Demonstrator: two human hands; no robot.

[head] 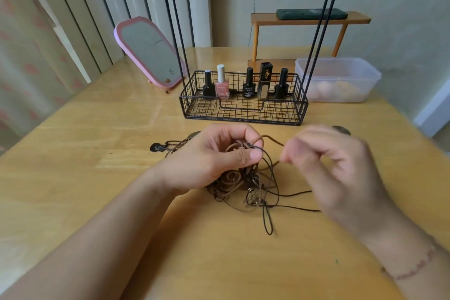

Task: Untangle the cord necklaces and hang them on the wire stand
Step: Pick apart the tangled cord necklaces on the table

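A tangle of brown and black cord necklaces (253, 190) with metal rings lies on the wooden table (97, 129) in front of me. My left hand (216, 156) holds part of the bundle, thumb and fingers pinching cords above the pile. My right hand (333, 163), blurred, pinches a brown cord that runs leftward to the left hand. A dark pendant (157, 147) lies left of the pile, and another (342, 130) shows behind my right hand. The black wire stand (243, 105) rises behind, its hooks at the top edge of the view.
Several nail polish bottles (248, 83) stand in the stand's basket. A pink mirror (148, 52) leans at the back left. A clear plastic box (338, 78) and a small wooden shelf (309, 22) with a dark object sit at the back right.
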